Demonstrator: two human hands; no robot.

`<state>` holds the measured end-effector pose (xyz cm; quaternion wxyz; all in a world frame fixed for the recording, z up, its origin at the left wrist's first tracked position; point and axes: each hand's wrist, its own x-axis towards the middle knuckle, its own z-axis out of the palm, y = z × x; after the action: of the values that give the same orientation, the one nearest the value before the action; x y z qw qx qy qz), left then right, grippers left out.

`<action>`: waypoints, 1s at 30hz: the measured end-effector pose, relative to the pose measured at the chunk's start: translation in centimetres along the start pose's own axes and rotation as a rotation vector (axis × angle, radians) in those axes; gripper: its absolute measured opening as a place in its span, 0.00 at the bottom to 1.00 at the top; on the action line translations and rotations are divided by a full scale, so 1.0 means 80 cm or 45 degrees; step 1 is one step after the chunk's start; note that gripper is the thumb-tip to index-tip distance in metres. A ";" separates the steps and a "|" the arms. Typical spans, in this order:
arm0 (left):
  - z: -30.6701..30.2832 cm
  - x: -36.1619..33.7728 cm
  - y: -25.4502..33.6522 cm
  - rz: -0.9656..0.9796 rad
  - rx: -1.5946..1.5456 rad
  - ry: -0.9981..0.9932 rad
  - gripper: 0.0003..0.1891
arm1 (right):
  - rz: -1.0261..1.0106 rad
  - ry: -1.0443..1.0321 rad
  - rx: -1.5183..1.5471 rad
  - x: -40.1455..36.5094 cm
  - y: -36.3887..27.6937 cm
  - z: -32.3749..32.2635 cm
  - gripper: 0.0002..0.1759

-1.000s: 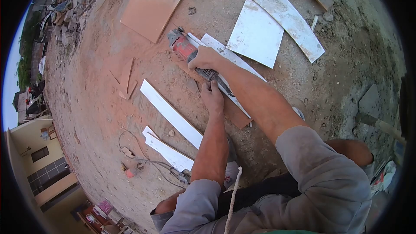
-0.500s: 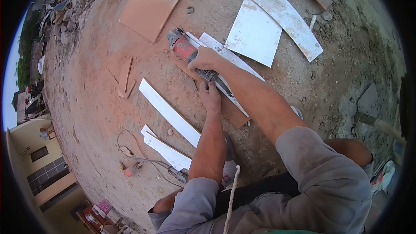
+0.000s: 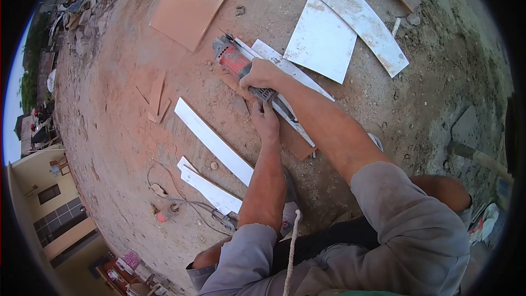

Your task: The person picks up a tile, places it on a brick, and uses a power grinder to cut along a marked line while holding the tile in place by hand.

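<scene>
My right hand [image 3: 259, 74] is wrapped round the body of a red and black angle grinder [image 3: 234, 61], whose head points up and left. At the grinder's rear end, my left hand [image 3: 265, 120] has its thumb and fingers closed against the black housing; part of the grip is hidden. Beneath the tool lie narrow white tile strips [image 3: 315, 89] and a brown tile piece [image 3: 296, 143], partly covered by the grinder and my arms. The grinder's black cord [image 3: 287, 108] trails back under my right forearm.
A dusty large tile [image 3: 189, 8] lies ahead, with white tiles [image 3: 320, 38] to the right. White strips [image 3: 211, 137] and brown offcuts [image 3: 159, 98] are on the left. A looped cable [image 3: 186, 203] lies near my left leg. Rubble [image 3: 90, 11] is piled at far left.
The view has shifted very slightly. Both hands and the grinder stay in nearly the same place.
</scene>
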<state>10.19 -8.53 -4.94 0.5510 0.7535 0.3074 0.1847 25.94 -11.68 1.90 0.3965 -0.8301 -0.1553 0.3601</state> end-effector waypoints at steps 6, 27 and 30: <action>0.001 -0.002 -0.006 -0.026 0.118 0.056 0.09 | -0.007 0.007 -0.019 -0.008 0.001 -0.002 0.42; 0.009 -0.006 0.001 -0.078 0.217 0.270 0.13 | -0.023 0.035 -0.010 -0.026 0.012 -0.002 0.42; 0.009 -0.008 0.011 -0.083 0.271 0.262 0.13 | -0.015 0.006 -0.013 -0.029 0.012 -0.005 0.43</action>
<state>10.37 -9.63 -4.30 0.4393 0.7743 0.4045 0.2093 24.56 -13.79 2.43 0.3947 -0.8320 -0.1611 0.3552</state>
